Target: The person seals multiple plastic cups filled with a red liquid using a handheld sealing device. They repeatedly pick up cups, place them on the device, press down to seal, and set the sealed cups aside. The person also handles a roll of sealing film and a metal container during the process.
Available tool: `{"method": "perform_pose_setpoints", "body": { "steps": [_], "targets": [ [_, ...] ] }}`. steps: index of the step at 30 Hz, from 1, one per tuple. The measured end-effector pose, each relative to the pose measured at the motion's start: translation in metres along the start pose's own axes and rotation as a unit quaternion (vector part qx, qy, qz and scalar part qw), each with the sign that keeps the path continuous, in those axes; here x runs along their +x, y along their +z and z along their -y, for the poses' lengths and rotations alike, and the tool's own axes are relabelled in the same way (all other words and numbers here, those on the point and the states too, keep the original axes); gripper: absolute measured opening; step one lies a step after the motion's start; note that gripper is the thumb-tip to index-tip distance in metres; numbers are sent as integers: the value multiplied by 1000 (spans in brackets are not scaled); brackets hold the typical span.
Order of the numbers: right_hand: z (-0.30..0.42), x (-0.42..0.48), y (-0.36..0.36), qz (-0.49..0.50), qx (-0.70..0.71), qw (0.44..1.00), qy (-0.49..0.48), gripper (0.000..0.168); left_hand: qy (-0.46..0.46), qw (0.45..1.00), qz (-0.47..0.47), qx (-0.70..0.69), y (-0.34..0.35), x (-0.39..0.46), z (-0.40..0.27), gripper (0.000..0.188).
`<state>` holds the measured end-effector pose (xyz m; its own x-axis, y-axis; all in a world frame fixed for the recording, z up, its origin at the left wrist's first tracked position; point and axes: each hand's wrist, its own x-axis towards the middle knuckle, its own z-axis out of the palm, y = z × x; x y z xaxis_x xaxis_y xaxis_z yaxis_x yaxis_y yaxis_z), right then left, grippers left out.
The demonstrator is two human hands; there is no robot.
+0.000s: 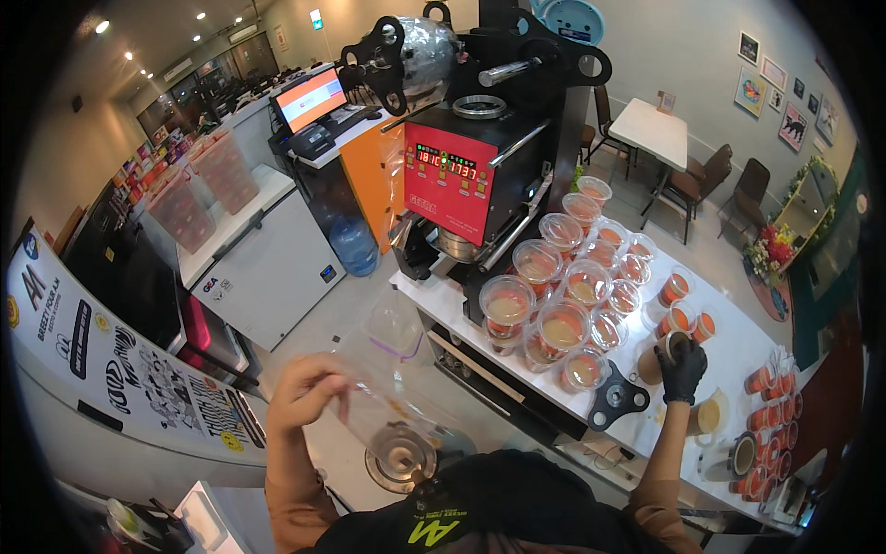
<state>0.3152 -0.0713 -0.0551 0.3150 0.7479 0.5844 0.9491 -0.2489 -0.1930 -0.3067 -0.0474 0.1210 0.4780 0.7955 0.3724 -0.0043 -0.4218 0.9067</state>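
Observation:
My left hand (308,395), bare, pinches a clear plastic bag (387,408) that hangs over a round metal-centred object (401,457). My right hand (682,367), in a black glove, grips the rim of a tall cup (651,363) with brownish contents on the white counter (623,408). Beside it stand a pitcher of tan liquid (709,412) and another round container (742,453). Many clear cups (564,325) with orange-red and tan contents crowd the counter to the left of my right hand. A black three-lobed knob plate (616,395) lies near the edge.
A red-fronted cup sealing machine (450,173) stands at the counter's far end. More filled cups (772,415) are stacked at right. A chest freezer (270,263) bears two plastic tubs (221,170). A blue water jug (354,246) and a lidded plastic container (394,332) are on the floor.

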Motion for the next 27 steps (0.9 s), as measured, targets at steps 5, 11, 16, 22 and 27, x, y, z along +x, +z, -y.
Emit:
{"method": "perform_pose_setpoints", "body": {
  "steps": [5,11,16,22,27],
  "targets": [
    [113,-15,-38,-60,375,925,-26,54,-72,970,233,-7,45,72,-16,22],
    [254,-47,-68,401,825,397,27,94,33,913,406,0,107,115,18,22],
    [236,-51,-103,485,738,434,179,69,23,944,319,82,102,114,26,21],
    [231,-55,-119,466,716,506,118,32,-53,969,3,243,66,99,65,21],
    [266,-40,-131,352,610,701,-109,24,4,927,-163,338,37,60,91,37]
  ]
}}
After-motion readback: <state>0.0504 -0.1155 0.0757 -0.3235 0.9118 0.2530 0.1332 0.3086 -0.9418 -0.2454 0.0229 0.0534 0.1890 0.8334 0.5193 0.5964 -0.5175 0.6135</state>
